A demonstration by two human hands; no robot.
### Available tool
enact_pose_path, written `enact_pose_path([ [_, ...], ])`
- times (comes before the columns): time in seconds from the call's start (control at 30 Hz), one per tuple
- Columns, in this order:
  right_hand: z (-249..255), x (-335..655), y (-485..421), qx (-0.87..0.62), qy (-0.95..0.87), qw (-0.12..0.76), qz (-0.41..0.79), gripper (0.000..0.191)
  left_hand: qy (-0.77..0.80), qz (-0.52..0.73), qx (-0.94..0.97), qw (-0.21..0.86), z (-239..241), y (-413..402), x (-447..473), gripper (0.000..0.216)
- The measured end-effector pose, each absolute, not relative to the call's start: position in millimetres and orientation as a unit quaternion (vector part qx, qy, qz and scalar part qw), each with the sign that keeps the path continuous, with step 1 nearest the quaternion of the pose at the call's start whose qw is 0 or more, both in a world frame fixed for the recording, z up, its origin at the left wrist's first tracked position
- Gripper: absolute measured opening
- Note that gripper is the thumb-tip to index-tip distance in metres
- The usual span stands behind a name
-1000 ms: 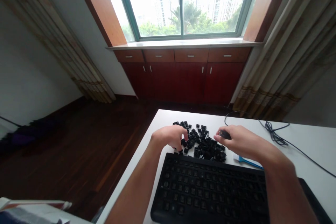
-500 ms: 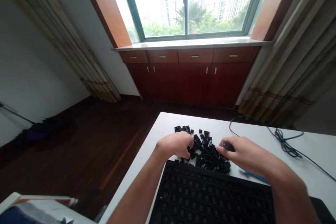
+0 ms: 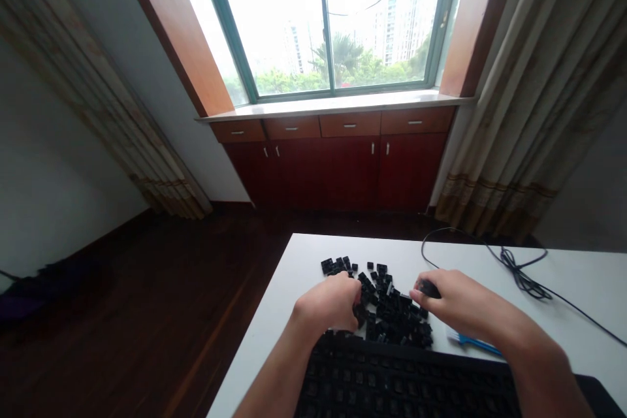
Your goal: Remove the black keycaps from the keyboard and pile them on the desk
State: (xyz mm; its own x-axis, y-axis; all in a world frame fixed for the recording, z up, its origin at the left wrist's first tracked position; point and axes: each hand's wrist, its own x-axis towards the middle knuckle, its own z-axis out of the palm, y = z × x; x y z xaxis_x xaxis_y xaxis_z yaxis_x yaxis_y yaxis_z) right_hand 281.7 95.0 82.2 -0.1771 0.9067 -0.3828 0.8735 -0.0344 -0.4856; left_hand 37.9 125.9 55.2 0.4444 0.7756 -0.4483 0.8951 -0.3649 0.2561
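Note:
A heap of loose black keycaps [image 3: 394, 313] lies on the white table, against the far edge of a black keyboard [image 3: 367, 375] whose keycaps are off. My left hand [image 3: 336, 300] reaches into the left side of the heap with fingers curled; anything between the fingertips is hidden by the dark caps. To the right of the heap, my right hand [image 3: 448, 290] is closed around a dark rounded object [image 3: 430, 288], its fingertips close to the caps. My right forearm covers part of the keyboard's right side.
A blue-handled brush [image 3: 477, 343] lies beneath my right forearm. The coiled black cable [image 3: 522, 274] runs across the table's right side. At lower right is a dark flat object [image 3: 595, 395]. Beyond the table [image 3: 274, 313] stand red cabinets [image 3: 337, 173] under a window.
The view has tilted up and turned slightly right, so the table sits lower in it. My left hand's fingers have drawn closer together among the keycaps; my right hand keeps its hold.

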Motion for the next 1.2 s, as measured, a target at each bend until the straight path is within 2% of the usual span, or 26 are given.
enact_pose_path([
  [0.37,68,276,95,-0.654,-0.679,0.033,0.332,0.026,0.526,-0.138,0.808,0.228,61,120,44,0.043],
  [0.67,76,268,92,-0.655,-0.678,0.020,0.334,0.027,0.518,-0.141,0.811,0.231,61,125,43,0.035],
  [0.9,76,269,93,-0.653,-0.672,0.019,0.348,0.030,0.494,-0.134,0.826,0.237,57,131,34,0.042],
  [1.2,85,269,91,-0.670,-0.661,0.011,0.336,0.027,0.487,-0.135,0.829,0.241,53,133,35,0.034],
])
